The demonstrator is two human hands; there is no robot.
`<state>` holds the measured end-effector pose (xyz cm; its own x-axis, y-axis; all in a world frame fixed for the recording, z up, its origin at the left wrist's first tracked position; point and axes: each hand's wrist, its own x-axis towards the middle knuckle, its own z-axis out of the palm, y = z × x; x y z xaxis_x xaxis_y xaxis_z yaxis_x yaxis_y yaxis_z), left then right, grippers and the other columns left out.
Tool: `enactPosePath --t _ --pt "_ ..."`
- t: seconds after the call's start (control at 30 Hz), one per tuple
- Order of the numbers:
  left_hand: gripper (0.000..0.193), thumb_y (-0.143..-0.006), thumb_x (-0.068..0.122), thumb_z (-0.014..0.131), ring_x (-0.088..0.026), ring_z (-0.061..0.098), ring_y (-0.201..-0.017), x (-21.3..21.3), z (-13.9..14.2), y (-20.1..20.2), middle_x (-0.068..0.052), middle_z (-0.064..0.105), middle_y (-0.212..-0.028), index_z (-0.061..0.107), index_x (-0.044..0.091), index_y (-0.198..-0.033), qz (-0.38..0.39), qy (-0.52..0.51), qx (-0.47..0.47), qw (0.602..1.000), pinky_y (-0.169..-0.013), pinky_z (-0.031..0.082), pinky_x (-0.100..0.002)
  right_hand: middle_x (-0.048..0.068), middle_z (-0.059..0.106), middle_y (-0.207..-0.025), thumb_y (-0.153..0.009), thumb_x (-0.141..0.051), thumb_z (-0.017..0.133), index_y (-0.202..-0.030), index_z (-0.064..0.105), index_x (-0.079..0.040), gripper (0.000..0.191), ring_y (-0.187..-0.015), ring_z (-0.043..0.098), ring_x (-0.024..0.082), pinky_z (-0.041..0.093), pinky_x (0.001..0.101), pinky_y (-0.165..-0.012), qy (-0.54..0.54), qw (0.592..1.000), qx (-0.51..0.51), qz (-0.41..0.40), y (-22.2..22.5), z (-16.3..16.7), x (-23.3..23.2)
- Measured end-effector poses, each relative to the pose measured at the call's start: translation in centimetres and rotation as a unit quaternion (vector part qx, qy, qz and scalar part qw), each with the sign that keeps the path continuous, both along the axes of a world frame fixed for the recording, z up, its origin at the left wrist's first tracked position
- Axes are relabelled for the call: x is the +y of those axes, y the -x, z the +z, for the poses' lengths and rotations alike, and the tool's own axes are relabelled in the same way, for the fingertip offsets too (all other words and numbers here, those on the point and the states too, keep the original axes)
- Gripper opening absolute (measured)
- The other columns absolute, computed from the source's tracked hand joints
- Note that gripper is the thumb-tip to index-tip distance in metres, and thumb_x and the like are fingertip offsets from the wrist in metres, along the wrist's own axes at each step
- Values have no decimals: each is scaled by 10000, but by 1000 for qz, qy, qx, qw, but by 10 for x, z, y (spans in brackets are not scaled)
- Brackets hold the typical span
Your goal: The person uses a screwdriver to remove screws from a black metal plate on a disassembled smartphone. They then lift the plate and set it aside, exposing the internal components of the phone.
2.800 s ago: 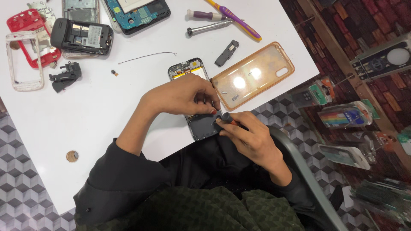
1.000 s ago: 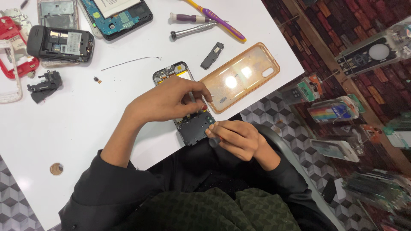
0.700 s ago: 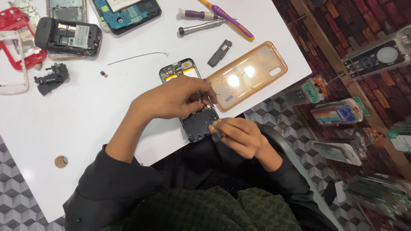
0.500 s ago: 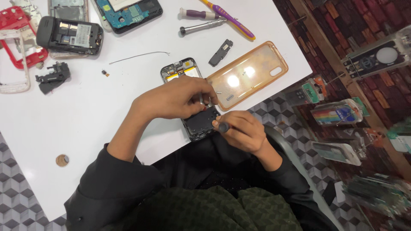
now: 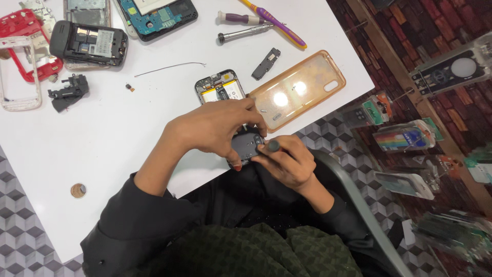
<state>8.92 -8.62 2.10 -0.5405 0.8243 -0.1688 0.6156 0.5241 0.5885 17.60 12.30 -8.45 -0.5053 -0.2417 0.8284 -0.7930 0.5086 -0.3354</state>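
Head view: opened phone [image 5: 225, 92] lies at the near edge of the white surface [image 5: 128, 154], long axis running from the near edge toward the far edge, its lower end overhanging toward the person's lap. Left hand [image 5: 218, 128] lies over the phone's middle from the left, fingers curled and pressing down on it; the upper end with the yellow-labelled battery shows beyond the knuckles. Right hand [image 5: 287, 161] sits just off the near edge, right of the phone's lower end, fingers closed around a small screwdriver [image 5: 271, 146] whose dark round cap points up; tip hidden, apparently on the dark cover plate [image 5: 245, 146]. Right hand is nearer that plate. Orange-tinted clear case [image 5: 300, 92] lies just right of the phone, touching or nearly so, cannot tell.
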Motion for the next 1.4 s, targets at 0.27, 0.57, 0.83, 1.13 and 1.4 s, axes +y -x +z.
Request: enactPosePath --t 0.27,0.57,0.83,1.13,1.4 --pt "746 -530 285 955 -278 610 -1068 5 0 -9 -56 565 -1093 628 146 -1186 18 31 31 999 -817 514 -438 87 656 -1061 -722 -247 967 -1135 737 -17 526 -800 643 157 544 281 -680 64 992 -102 -34 -6 -17 4" --pt "819 -554 238 920 -315 648 -1054 6 1 -9 -83 651 -1045 523 133 -1262 40 2 -3 999 -834 524 -453 49 612 -1006 -719 -289 968 -1229 727 -26 623 -660 504 75 453 232 -592 83 984 -155 -35 -5 -22 6" --pt "857 -539 202 891 -344 659 -1026 3 1 -4 -131 676 -1021 497 81 -1290 32 -39 -28 998 -840 524 -442 46 640 -1015 -750 -259 955 -1275 711 -32 622 -752 584 93 493 242 -655 82 979 -184 -17 -5 -13 7" --pt "824 -532 112 912 -356 608 -1081 5 -1 -8 -134 654 -1072 516 83 -1254 24 -60 -29 997 -919 499 -445 79 614 -983 -813 -124 853 -1200 733 -20 418 -738 590 123 493 248 -665 78 967 -242 -9 -12 2 11" --pt "951 -515 115 930 -342 604 -1135 8 -3 -10 -121 668 -1098 445 69 -1332 81 -1 -44 996 -941 499 -429 231 581 -1172 -984 161 408 -1146 402 -65 279 -1140 644 288 538 395 -1036 277 893 -316 161 -15 29 27"
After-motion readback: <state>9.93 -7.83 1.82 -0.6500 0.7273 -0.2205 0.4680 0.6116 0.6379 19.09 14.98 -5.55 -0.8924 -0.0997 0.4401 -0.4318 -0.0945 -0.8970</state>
